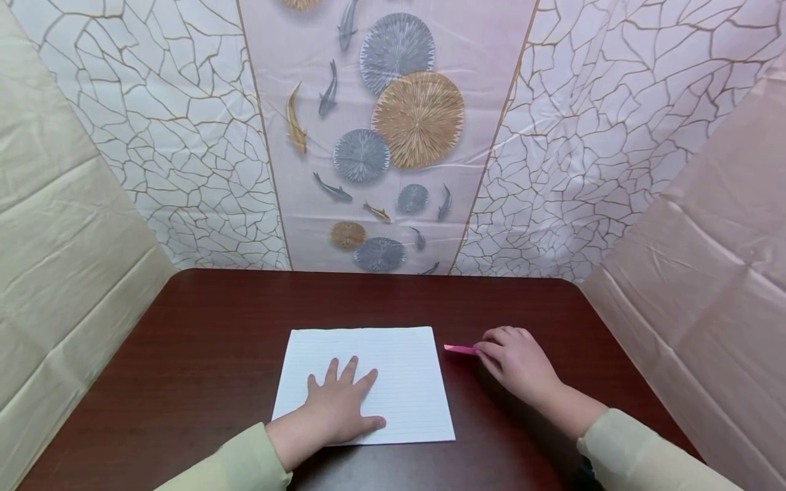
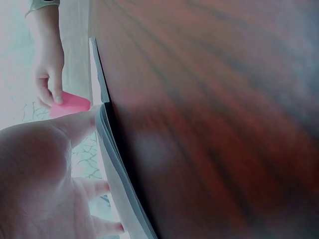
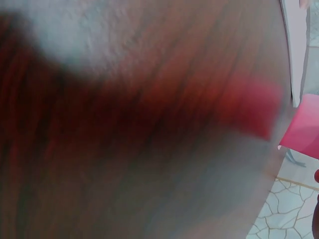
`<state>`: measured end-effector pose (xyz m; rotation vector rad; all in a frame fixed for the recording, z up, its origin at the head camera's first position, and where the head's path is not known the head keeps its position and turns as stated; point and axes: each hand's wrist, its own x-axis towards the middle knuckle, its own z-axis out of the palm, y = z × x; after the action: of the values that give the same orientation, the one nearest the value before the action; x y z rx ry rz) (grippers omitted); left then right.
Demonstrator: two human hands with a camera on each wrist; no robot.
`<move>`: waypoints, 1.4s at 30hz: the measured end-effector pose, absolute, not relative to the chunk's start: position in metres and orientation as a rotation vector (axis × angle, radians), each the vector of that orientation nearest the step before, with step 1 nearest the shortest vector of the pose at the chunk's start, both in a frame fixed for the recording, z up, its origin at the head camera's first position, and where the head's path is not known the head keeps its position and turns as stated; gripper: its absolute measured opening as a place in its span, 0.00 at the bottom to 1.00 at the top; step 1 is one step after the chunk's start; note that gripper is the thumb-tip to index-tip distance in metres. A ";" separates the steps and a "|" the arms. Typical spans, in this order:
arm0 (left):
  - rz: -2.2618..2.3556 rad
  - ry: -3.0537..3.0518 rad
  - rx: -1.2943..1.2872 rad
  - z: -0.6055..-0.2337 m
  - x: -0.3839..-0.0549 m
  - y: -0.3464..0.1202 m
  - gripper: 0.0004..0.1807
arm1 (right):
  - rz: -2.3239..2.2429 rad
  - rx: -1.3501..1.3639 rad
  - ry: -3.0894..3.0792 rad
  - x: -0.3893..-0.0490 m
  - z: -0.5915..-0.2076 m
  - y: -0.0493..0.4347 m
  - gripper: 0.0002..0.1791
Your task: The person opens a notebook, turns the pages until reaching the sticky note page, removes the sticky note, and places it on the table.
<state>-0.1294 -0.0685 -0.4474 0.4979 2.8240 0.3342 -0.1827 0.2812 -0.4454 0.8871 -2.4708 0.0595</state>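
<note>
A lined white notebook lies on the brown table, its layered page edges showing in the left wrist view. My left hand rests on the page, palm down with fingers spread. To the right of the notebook, my right hand pinches a small flat pink sheet, like a sticky note, between thumb and fingers. The sheet is held edge-on in the head view, a short way above the wood. In the right wrist view the pink sheet shows at the right edge, with a blurred reflection on the tabletop.
The dark brown glossy table runs back to a patterned cloth wall. Beige cloth panels stand along the left side and right side. A dark object shows partly beneath the right sleeve.
</note>
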 end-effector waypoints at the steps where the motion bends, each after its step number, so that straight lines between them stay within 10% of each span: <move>1: 0.334 2.824 0.498 -0.448 -0.130 -0.068 0.46 | 0.049 0.898 -2.456 -0.184 -0.445 0.283 0.07; 14: 0.332 2.820 0.501 -0.447 -0.130 -0.067 0.46 | -0.134 1.074 -2.368 -0.190 -0.447 0.295 0.09; 20: 0.338 2.813 0.494 -0.447 -0.130 -0.067 0.46 | -0.164 1.130 -2.361 -0.187 -0.455 0.295 0.30; 26: 0.346 2.810 0.492 -0.447 -0.130 -0.068 0.46 | -0.172 1.148 -2.452 -0.182 -0.460 0.296 0.07; 42: 0.344 2.812 0.497 -0.447 -0.131 -0.068 0.46 | -0.084 0.985 -2.799 -0.175 -0.466 0.271 0.23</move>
<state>-0.1308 -0.0683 -0.4471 0.4968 2.8121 0.3439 -0.1755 0.2714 -0.4657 0.9847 -2.7986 -0.0837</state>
